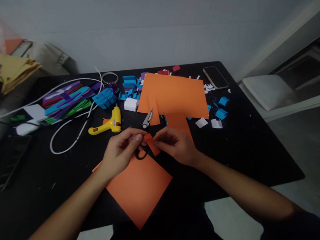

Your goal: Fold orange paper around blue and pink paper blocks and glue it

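Between my two hands is a small orange paper strip (pixel 153 145). My left hand (pixel 122 145) pinches its upper left end with thumb and fingers. On the strip's right edge, my right hand (pixel 178 144) closes thumb and fingertips. Scissors (pixel 147 119) lie just beyond and beneath my hands, their blades pointing away and a black handle loop showing below my left fingers. An orange paper sheet (pixel 140 187) lies under my left hand and reaches over the near table edge. Another orange piece (pixel 178 123) is partly hidden behind my right hand.
A yellow glue gun (pixel 107 123) lies left of my hands, near a looped white cable (pixel 69 150). Bundled coloured paper strips (pixel 70 98) are at the far left. Large orange sheets (pixel 174 93), paper scraps (pixel 221 113) and a phone (pixel 215 77) lie toward the back right of the black table (pixel 245 155).
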{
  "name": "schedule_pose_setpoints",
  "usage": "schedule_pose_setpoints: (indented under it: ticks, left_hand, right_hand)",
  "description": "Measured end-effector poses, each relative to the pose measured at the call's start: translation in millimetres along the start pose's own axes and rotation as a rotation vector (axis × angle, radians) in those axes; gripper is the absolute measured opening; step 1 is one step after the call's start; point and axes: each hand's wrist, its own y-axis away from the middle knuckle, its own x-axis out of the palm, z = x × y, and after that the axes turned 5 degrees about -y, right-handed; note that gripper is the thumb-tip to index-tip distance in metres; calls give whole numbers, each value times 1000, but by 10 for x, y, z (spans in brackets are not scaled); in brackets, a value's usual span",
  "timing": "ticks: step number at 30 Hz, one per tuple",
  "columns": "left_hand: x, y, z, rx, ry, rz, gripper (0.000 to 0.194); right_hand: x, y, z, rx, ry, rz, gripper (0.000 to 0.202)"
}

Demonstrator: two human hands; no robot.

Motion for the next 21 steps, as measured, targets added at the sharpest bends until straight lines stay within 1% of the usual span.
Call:
schedule_pose_setpoints:
  ticks: [7,13,21]
  left_hand:
    - [-11,-5,37,-90,55,37,21]
    - [-20,-30,21,-77,98,80,13]
    - [-11,-53,-15,-65,124,76,7]
  right_hand:
    - [1,0,-4,-9,6,7,7]
    - [-4,7,-15,-17,4,19,6]
    - [-10,10,-10,-22,32,45,11]
